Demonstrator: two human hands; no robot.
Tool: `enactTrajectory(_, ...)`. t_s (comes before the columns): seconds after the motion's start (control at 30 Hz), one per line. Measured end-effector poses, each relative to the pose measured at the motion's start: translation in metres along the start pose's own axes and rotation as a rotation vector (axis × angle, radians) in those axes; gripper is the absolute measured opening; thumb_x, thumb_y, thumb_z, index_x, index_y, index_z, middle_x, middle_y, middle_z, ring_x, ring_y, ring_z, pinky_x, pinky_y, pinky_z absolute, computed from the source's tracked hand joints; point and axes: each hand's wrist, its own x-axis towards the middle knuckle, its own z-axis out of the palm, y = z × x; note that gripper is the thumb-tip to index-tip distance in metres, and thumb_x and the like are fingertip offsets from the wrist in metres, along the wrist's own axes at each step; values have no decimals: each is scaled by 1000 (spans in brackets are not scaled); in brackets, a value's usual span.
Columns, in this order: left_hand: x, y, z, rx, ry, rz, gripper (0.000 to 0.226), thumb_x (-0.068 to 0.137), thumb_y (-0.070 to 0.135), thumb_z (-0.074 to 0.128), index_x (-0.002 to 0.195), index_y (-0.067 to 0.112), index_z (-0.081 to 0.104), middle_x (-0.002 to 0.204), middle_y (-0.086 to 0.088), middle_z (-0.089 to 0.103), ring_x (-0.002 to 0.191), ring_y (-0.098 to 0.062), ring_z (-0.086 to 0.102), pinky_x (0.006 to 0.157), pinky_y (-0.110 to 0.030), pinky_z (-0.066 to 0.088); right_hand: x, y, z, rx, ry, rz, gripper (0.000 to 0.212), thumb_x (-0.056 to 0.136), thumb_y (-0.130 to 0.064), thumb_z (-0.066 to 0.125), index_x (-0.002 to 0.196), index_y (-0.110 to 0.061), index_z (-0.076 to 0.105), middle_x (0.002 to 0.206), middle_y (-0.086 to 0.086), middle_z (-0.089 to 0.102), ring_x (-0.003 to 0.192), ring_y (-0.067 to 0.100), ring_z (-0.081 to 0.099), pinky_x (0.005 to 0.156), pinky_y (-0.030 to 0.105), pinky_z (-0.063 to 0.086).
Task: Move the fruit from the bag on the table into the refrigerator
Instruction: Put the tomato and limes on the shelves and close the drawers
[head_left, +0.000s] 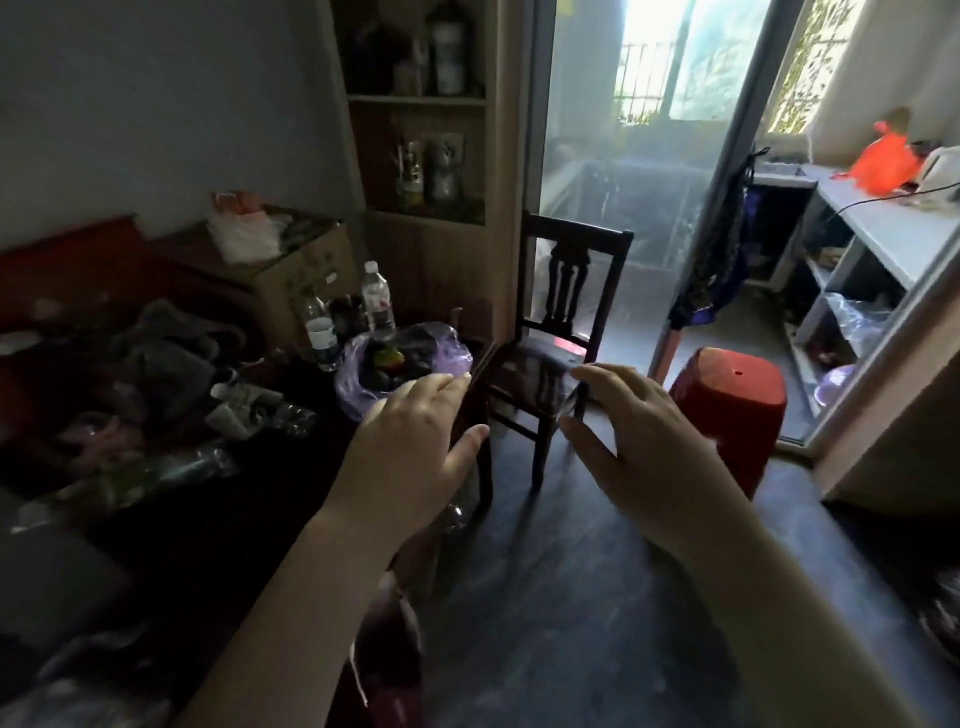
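A purple plastic bag (452, 358) lies open on the dark table (218, 519), near its far right corner. Inside it I see dark fruit and one yellow-green-red fruit (389, 358). My left hand (415, 441) reaches out with straight fingers, its fingertips just short of the bag's near edge, holding nothing. My right hand (628, 431) is stretched forward to the right of the table, over the floor in front of a chair, fingers relaxed and empty. No refrigerator is in view.
Water bottles (375, 296), a cardboard box (291, 270) and clutter crowd the table's left and back. A dark wooden chair (561, 338) stands just past the table corner. A red plastic stool (732, 410) sits by the open glass door. White shelving (878, 249) lines the right.
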Motion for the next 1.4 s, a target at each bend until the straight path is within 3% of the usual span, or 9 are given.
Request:
enactTrajectory(0.27, 57, -35, 55, 51, -16, -168, 56, 93, 45, 45, 142, 18, 37, 143, 2, 44, 133, -15, 37, 105, -34, 32, 94, 56, 57, 77, -139, -81, 51, 89, -39, 53, 136, -19, 45, 137, -1, 47, 126, 19, 44, 100, 29, 38)
enactTrajectory(0.67, 146, -49, 140, 64, 81, -424, 45, 90, 28, 57, 131, 10, 52, 131, -4, 54, 123, -20, 49, 97, -34, 43, 214, 162, 131, 140, -299, -171, 54, 90, -34, 53, 139, -14, 41, 136, 6, 48, 124, 27, 45, 100, 34, 38)
enactTrajectory(0.77, 152, -66, 152, 79, 96, -491, 43, 89, 25, 58, 129, 11, 54, 128, -4, 56, 120, -20, 51, 95, -33, 45, 229, 163, 168, 163, -389, -225, 56, 91, -35, 53, 141, -16, 36, 139, 2, 44, 128, 22, 40, 102, 28, 34)
enactTrajectory(1.07, 198, -180, 195, 56, 65, -646, 43, 88, 25, 59, 128, 12, 54, 128, -1, 55, 116, -20, 54, 87, -32, 47, 326, 145, 279, 162, -550, -286, 57, 93, -33, 52, 144, -19, 31, 145, -2, 37, 133, 18, 33, 102, 25, 32)
enactTrajectory(1.27, 253, -279, 246, -43, -33, -655, 43, 90, 24, 58, 131, 12, 52, 132, -1, 53, 121, -19, 50, 94, -26, 42, 402, 130, 376, 129, -659, -211, 58, 92, -29, 55, 144, -17, 32, 142, 1, 39, 131, 21, 36, 103, 28, 32)
enactTrajectory(1.4, 278, -330, 292, -90, -148, -657, 43, 90, 24, 57, 132, 15, 50, 133, 1, 50, 124, -17, 47, 100, -31, 43, 430, 121, 439, 105, -748, -198, 61, 88, -26, 59, 143, -17, 33, 143, 1, 37, 129, 23, 36, 103, 31, 34)
